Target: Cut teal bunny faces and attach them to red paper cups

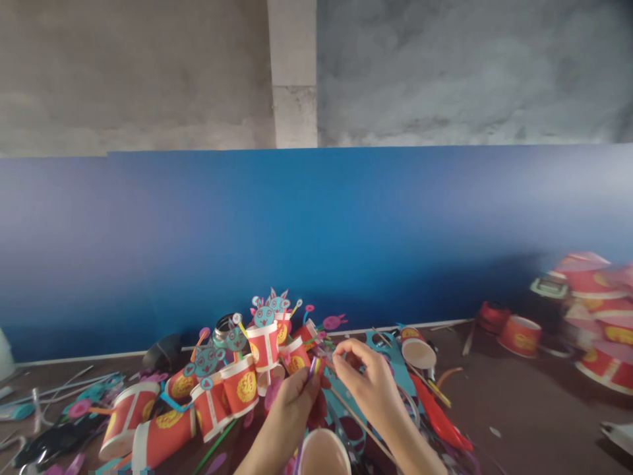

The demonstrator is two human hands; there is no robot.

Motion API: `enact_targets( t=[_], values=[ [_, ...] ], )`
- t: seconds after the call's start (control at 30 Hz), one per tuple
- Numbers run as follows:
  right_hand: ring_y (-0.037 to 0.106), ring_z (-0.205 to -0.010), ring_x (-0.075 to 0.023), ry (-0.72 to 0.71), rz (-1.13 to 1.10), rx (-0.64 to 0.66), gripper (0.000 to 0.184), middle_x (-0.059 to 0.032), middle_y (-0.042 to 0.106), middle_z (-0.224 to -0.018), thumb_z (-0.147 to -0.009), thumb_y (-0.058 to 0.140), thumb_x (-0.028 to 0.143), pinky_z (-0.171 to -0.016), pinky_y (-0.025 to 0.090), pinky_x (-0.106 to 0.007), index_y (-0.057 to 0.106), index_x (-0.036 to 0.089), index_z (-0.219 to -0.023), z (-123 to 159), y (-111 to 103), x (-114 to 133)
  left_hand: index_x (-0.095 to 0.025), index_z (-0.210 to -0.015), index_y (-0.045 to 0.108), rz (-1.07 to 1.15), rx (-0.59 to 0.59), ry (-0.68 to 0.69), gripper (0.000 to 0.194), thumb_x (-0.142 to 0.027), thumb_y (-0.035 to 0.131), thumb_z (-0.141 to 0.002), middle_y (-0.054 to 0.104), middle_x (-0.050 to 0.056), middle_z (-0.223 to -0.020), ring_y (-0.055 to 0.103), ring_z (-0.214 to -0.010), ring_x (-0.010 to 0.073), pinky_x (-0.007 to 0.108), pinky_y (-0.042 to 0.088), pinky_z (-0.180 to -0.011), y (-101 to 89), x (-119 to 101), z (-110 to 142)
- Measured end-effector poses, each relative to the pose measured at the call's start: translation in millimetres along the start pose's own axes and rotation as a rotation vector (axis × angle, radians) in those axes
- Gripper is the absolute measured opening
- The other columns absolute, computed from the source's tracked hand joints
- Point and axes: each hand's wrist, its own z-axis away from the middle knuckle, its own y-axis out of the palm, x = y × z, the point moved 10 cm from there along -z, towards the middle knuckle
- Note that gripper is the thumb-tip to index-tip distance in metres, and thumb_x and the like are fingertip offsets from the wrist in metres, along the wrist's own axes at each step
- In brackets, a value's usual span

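My left hand [289,406] is closed around a thin purple and yellow strip [315,367], which looks like a straw or pipe cleaner; its tip pokes up past the thumb. Close beside it, my right hand [368,379] has its thumb and index finger brought together in a pinch. Whatever lies between those fingertips is too small to make out. Below both hands a paper cup [324,455] shows its pale open mouth. Just beyond the left hand stand red paper cups [264,346] with blue cut-out animal faces [264,315] and straw arms.
Blue cut paper sheets [383,356] lie behind my right hand, with a red plastic piece [440,412] to their right. Stacked red cups [610,356] stand at far right. Straws, scraps and a black object [54,442] clutter the left. A blue panel [306,237] backs the table.
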Motion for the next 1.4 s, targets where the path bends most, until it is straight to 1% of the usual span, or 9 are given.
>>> enact_targets(
  t=[0.2, 0.47, 0.6, 0.7, 0.77, 0.87, 0.97, 1.2, 1.4],
  values=[
    [0.054, -0.065, -0.0179, -0.017, 0.089, -0.083, 0.014, -0.0007, 0.060, -0.065, -0.081, 0.051, 0.028, -0.064, 0.039, -0.026, 0.061, 0.021, -0.073, -1, -3, 0, -0.015, -0.075, 0.055, 0.058, 0.158, -0.095, 0.052, -0.067, 0.056, -0.068, 0.050, -0.005, -0.044, 0.023, -0.029, 0.0019, 0.022, 0.009, -0.033, 21.6, 5, 7],
    [0.054, -0.064, -0.0171, -0.035, 0.046, -0.066, 0.014, -0.0006, 0.060, -0.066, -0.082, 0.051, 0.027, -0.063, 0.039, -0.025, 0.061, 0.021, -0.074, 0, -1, 0, -0.016, -0.072, 0.052, 0.103, 0.172, -0.114, 0.051, -0.067, 0.057, -0.067, 0.035, -0.011, -0.037, 0.018, -0.030, 0.0025, 0.022, 0.006, -0.035, 23.4, 6, 8],
    [0.052, -0.061, -0.0157, -0.043, -0.020, -0.073, 0.016, -0.0006, 0.059, -0.066, -0.082, 0.050, 0.029, -0.059, 0.039, -0.024, 0.060, 0.020, -0.073, -1, -6, 1, -0.015, -0.078, 0.056, 0.104, 0.075, -0.083, 0.053, -0.067, 0.055, -0.069, 0.032, -0.011, -0.037, 0.020, -0.033, 0.0034, 0.021, 0.008, -0.038, 10.7, 6, 2],
    [0.050, -0.058, -0.0142, -0.015, -0.050, 0.003, 0.017, 0.0012, 0.055, -0.060, -0.081, 0.051, 0.028, -0.056, 0.037, -0.022, 0.057, 0.019, -0.068, 1, 1, 2, -0.016, -0.074, 0.053, 0.105, -0.057, -0.050, 0.052, -0.067, 0.059, -0.065, 0.029, -0.011, -0.043, 0.022, -0.040, 0.0039, 0.019, 0.013, -0.041, -2.6, 10, -3],
    [0.048, -0.055, -0.0133, 0.002, -0.057, 0.067, 0.017, 0.0023, 0.052, -0.057, -0.079, 0.052, 0.028, -0.053, 0.036, -0.022, 0.058, 0.019, -0.067, 4, 10, 4, -0.017, -0.069, 0.049, 0.103, -0.091, -0.014, 0.050, -0.066, 0.061, -0.065, 0.027, -0.011, -0.048, 0.023, -0.043, 0.0043, 0.019, 0.015, -0.043, -5.5, 12, -6],
    [0.047, -0.052, -0.0126, 0.010, -0.052, 0.102, 0.016, 0.0024, 0.052, -0.055, -0.078, 0.052, 0.027, -0.052, 0.036, -0.021, 0.059, 0.018, -0.066, 8, 19, 7, -0.018, -0.064, 0.048, 0.028, -0.126, 0.052, 0.049, -0.065, 0.060, -0.067, 0.031, -0.008, -0.051, 0.029, -0.046, 0.0059, 0.020, 0.022, -0.044, -9.1, 11, -7],
    [0.048, -0.051, -0.0125, 0.013, -0.030, 0.073, 0.015, 0.0020, 0.053, -0.054, -0.076, 0.054, 0.027, -0.053, 0.036, -0.022, 0.059, 0.018, -0.065, 8, 20, 6, -0.017, -0.063, 0.051, -0.108, -0.186, 0.110, 0.046, -0.062, 0.057, -0.071, 0.038, -0.005, -0.053, 0.038, -0.049, 0.0088, 0.021, 0.028, -0.045, -15.6, 6, -7],
    [0.052, -0.055, -0.0136, -0.011, 0.006, 0.061, 0.016, 0.0004, 0.057, -0.059, -0.078, 0.054, 0.029, -0.054, 0.037, -0.022, 0.062, 0.019, -0.069, 8, 21, 1, -0.018, -0.068, 0.055, -0.288, -0.180, 0.224, 0.041, -0.057, 0.051, -0.078, 0.047, -0.001, -0.055, 0.047, -0.054, 0.0134, 0.023, 0.037, -0.051, -14.1, -11, -3],
    [0.054, -0.057, -0.0145, -0.050, 0.067, 0.016, 0.016, 0.0004, 0.059, -0.057, -0.077, 0.055, 0.029, -0.056, 0.038, -0.022, 0.063, 0.020, -0.067, 10, 17, 10, -0.018, -0.070, 0.055, -0.428, -0.191, 0.274, 0.038, -0.052, 0.043, -0.084, 0.053, 0.002, -0.059, 0.050, -0.059, 0.0161, 0.024, 0.040, -0.056, -12.0, -17, 2]
  ],
)
